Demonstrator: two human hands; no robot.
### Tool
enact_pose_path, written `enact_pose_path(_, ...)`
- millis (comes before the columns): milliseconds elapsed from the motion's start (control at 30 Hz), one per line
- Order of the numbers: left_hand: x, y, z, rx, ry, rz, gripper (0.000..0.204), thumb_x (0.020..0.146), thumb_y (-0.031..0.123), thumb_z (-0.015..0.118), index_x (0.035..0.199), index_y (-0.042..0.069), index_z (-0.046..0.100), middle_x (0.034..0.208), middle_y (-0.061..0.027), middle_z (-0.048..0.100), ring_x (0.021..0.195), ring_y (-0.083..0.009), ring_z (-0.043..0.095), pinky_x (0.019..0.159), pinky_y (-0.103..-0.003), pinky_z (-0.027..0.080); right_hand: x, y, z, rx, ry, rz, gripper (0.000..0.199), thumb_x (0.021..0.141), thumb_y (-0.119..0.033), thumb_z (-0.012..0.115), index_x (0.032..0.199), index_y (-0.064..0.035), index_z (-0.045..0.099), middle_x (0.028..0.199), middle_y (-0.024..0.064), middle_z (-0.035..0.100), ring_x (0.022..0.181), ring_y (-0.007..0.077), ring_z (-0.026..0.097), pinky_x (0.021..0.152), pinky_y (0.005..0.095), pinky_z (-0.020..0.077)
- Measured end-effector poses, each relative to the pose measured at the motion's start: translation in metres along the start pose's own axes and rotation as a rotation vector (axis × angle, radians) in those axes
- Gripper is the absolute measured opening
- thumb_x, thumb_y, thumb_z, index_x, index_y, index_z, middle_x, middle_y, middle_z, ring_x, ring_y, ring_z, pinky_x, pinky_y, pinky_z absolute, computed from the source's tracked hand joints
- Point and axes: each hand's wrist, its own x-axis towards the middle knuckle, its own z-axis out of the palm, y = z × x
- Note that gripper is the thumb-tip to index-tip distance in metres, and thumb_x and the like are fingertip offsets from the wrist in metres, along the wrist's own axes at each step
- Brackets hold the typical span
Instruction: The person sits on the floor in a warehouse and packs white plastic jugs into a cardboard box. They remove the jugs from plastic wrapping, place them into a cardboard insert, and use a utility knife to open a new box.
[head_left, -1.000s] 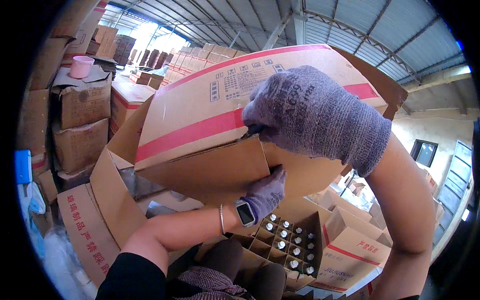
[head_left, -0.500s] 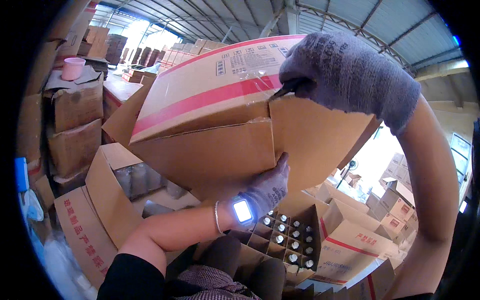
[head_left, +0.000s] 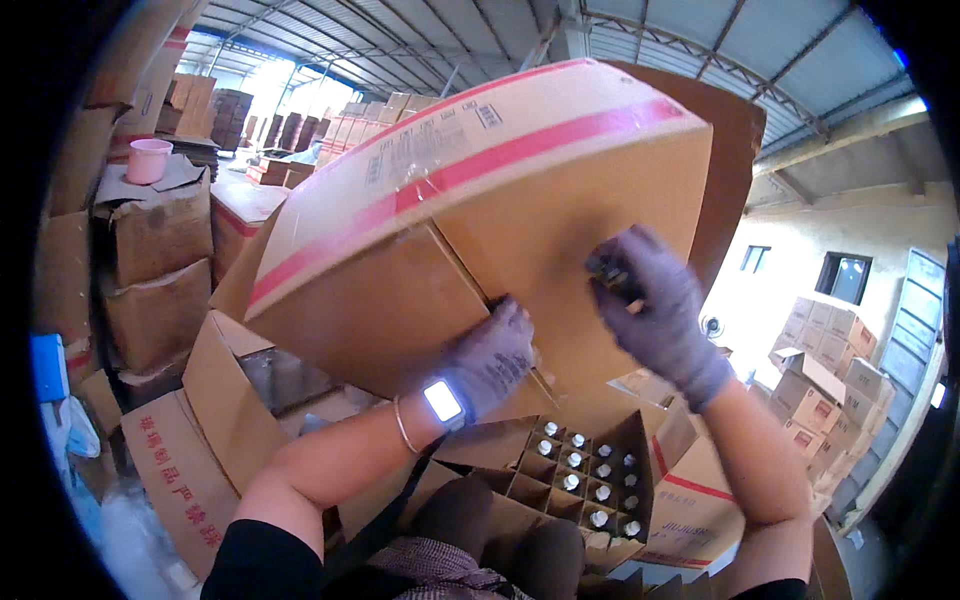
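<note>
A large brown carton (head_left: 590, 190) with pink-red bands is tilted up in front of me, its taped bottom seam facing me. My left hand (head_left: 490, 355), in a grey glove, is closed at that seam, its fingertips curled over the edge of a flap (head_left: 370, 300). To the right, my gloved right hand (head_left: 655, 315) is held just off the carton's face, fingers bent around a small black cutter (head_left: 612, 272), which is blurred and partly hidden. Below sits an open carton with cardboard dividers (head_left: 528, 488) and several white-capped bottles (head_left: 571, 482).
An open carton (head_left: 235, 400) with grey-wrapped contents stands at left. Stacked cartons (head_left: 160, 240) bear a pink cup (head_left: 148, 161). More cartons (head_left: 815, 400) are piled at right near a window (head_left: 845, 277). Clear plastic (head_left: 140, 530) lies at lower left.
My right hand has come down from the carton's upper edge to in front of its face. The seam is now parted along its length, and my left hand has shifted left and up along it.
</note>
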Motion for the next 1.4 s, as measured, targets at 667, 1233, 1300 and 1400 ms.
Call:
enact_pose_path(667,-0.206,-0.014,-0.003,-0.705,-0.651,0.032,0.046,0.085,0.022,0.066,0.129,0.010,0.062,0.129,-0.0130,0.060,0.112,-0.0333,0.060,0.100,-0.045,0.046,-0.041,-0.060,0.223,0.339,0.159,-0.450,0.016,0.074,-0.023,0.069,0.089,-0.0191,0.065,0.092,0.0081,0.064,0.095,0.0259,0.064,0.081,0.0413,0.0522)
enact_pose_path(1233,-0.092,-0.047,0.114,-0.276,-0.639,0.511,0.052,0.090,0.024,0.064,0.138,0.005,0.057,0.137,-0.0153,0.058,0.136,-0.0326,0.045,0.120,-0.044,0.028,-0.131,0.043,0.295,0.194,-0.301,0.182,0.023,0.080,-0.017,0.070,0.101,-0.0102,0.072,0.090,0.0129,0.073,0.082,0.0330,0.072,0.071,0.0450,0.0563)
enact_pose_path(1300,-0.028,-0.019,0.047,-0.070,-0.948,0.613,0.049,0.091,0.029,0.062,0.135,0.007,0.060,0.131,-0.0155,0.063,0.133,-0.0339,0.048,0.121,-0.049,0.025,-0.138,0.054,0.312,0.100,-0.324,0.334,0.026,0.082,-0.015,0.068,0.107,-0.0070,0.069,0.089,0.0146,0.072,0.077,0.0337,0.071,0.069,0.0448,0.0566)
enact_pose_path(1400,-0.087,-0.091,0.113,-0.151,-0.427,0.537,0.020,0.088,0.037,0.064,0.097,0.021,0.070,0.079,-0.0094,0.068,0.098,-0.0313,0.063,0.116,-0.057,0.031,-0.110,0.035,0.297,0.077,-0.302,0.371,0.029,0.084,-0.014,0.065,0.111,-0.0042,0.065,0.089,0.0142,0.070,0.074,0.0331,0.071,0.067,0.0433,0.0569)
